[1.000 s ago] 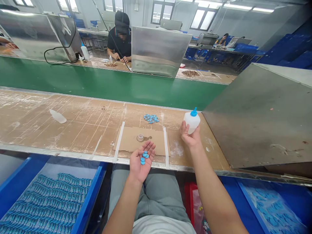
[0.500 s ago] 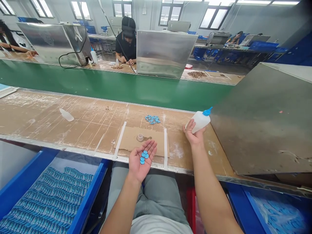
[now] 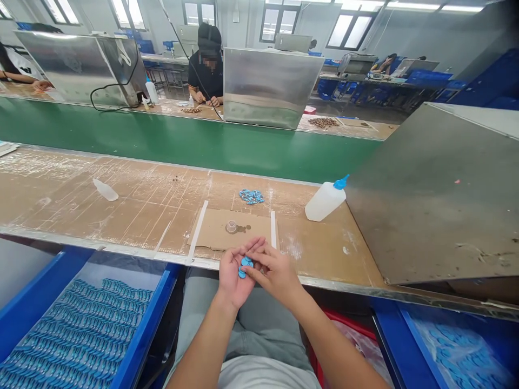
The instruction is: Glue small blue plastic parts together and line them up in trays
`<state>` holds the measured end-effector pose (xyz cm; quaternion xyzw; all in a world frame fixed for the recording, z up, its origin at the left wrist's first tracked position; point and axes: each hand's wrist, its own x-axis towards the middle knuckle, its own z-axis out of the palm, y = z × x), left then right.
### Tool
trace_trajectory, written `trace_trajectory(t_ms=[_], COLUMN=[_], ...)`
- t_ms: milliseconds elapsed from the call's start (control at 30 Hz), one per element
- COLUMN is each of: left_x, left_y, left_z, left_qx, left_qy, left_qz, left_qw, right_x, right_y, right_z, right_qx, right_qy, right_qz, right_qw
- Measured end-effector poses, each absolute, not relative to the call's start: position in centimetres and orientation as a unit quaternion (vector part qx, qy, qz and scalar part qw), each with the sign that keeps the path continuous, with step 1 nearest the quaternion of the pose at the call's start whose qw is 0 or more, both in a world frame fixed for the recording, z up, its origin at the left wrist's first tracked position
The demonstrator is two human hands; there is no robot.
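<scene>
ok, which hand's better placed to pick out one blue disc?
Probably the right hand: it bends over the blue discs, digits right at them. The left hand is palm-up beneath, supporting them.

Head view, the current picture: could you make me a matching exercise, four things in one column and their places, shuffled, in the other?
Things:
1. Small round blue discs
2. Small clear round cup
3. White plastic bottle with blue nozzle
4. Loose heap of small blue pieces

Places:
A. Beside the big grey metal box
B. On the brown tabletop, beyond the cardboard
C. In the upturned left hand
D. On the brown cardboard sheet

Pairs: 1-C, 2-D, 3-A, 4-B
</scene>
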<state>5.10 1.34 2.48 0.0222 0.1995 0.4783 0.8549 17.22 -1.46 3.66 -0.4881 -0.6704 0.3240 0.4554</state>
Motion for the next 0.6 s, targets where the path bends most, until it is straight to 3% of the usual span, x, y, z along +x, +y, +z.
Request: trace_trajectory(t_ms=[167, 400, 600], left_x=[4.6, 4.1, 3.9], left_y=[0.8, 0.7, 0.7], left_z=[1.6, 1.3, 0.8], left_qx=[0.014, -0.021, -0.044], left_qy=[0.203, 0.243, 0.263], left_qz=[0.475, 0.501, 0.528], left_qw=[0.856, 0.831, 0.807], right_x=[17.4, 16.1, 15.8], right_y=[-0.3, -0.1, -0.4], right_z=[3.0, 2.4, 1.7], right_qx=[-0.476, -0.489, -0.471], right_qy=[-0.715, -0.646, -0.707], right_qz=[0.330, 0.396, 0.305], right_qw=[0.392, 0.432, 0.430])
